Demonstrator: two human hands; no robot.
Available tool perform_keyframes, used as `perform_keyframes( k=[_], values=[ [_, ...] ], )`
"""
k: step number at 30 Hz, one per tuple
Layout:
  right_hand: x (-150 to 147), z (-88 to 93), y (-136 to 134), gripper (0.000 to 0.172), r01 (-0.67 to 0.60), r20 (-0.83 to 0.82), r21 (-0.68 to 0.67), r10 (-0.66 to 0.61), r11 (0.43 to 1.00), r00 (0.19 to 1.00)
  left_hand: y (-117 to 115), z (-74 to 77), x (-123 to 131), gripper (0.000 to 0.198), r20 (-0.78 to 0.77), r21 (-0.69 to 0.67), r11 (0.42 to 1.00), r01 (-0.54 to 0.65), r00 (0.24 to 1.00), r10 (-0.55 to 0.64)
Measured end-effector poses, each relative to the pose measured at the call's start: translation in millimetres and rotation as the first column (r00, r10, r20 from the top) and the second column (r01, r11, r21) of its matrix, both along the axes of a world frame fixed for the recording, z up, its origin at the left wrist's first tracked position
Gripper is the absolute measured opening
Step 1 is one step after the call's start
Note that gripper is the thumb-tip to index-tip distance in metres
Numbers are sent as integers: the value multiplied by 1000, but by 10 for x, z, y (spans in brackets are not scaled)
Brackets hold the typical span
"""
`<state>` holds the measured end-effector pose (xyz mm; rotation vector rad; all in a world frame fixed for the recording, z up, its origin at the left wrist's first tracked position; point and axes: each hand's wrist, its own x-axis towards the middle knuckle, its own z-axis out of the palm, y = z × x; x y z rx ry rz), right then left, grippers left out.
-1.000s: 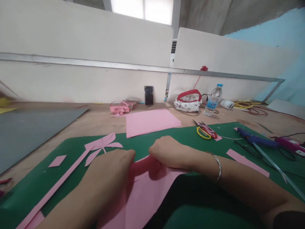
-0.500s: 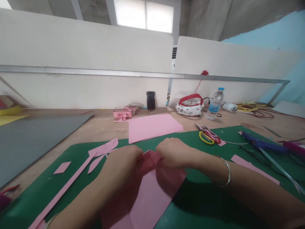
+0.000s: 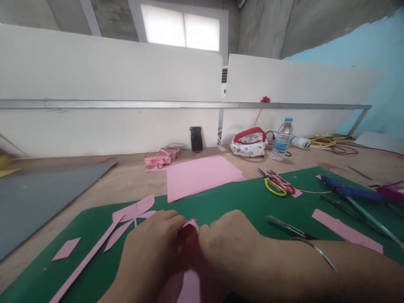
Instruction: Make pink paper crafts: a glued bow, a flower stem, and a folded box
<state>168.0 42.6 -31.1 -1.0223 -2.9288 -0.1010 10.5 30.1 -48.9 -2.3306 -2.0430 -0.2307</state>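
Both my hands are closed on a folded sheet of pink paper at the bottom middle of the view. My left hand pinches its left side near the top edge. From the right, my right hand grips the same edge, fingers curled, and a thin bracelet circles that wrist. The paper between them lies in shadow, and my hands hide much of it. Left of my left hand, cut pink leaf shapes and a long pink strip rest on the green cutting mat.
A pink paper stack lies ahead. To the right are yellow-handled scissors, a slim metal-tipped tool, a blue glue gun and a pink strip. Behind stand a phone, a pouch and a water bottle.
My hands have come lower in the view and closer together with the pink paper. The slim metal-tipped tool now shows beyond my right forearm. The camera view has shifted slightly.
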Motion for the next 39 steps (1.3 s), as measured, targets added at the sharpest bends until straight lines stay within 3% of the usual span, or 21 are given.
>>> perform_keyframes(
  k=[3,6,10,13,18,26,33,39],
  values=[
    [7,-62,-99,9,-59,-17,157,62,986,998,-42,-36,-14,23,13,77,997,22,1000,-24],
    [22,-97,-156,13,-107,-51,297,127,949,991,-60,-99,-52,47,89,154,982,108,988,-123],
    [34,-108,-178,17,-115,-40,338,136,934,990,-56,-130,-69,50,93,168,968,189,974,-206],
    [36,-103,-180,19,-131,-29,346,150,929,988,-73,-92,-11,43,44,158,977,146,987,-155],
    [45,-42,-165,17,-146,10,269,149,952,989,-109,-40,74,38,26,185,981,61,997,-67],
    [42,0,-173,18,-112,12,172,112,979,994,-136,-31,107,33,135,195,980,43,988,-70],
    [39,2,-205,17,-137,78,89,131,987,988,-88,-94,130,19,-83,184,981,61,995,-47],
    [21,70,-235,16,-114,110,6,113,993,988,-60,-42,144,34,-2,71,994,79,997,-79]
  ],
)
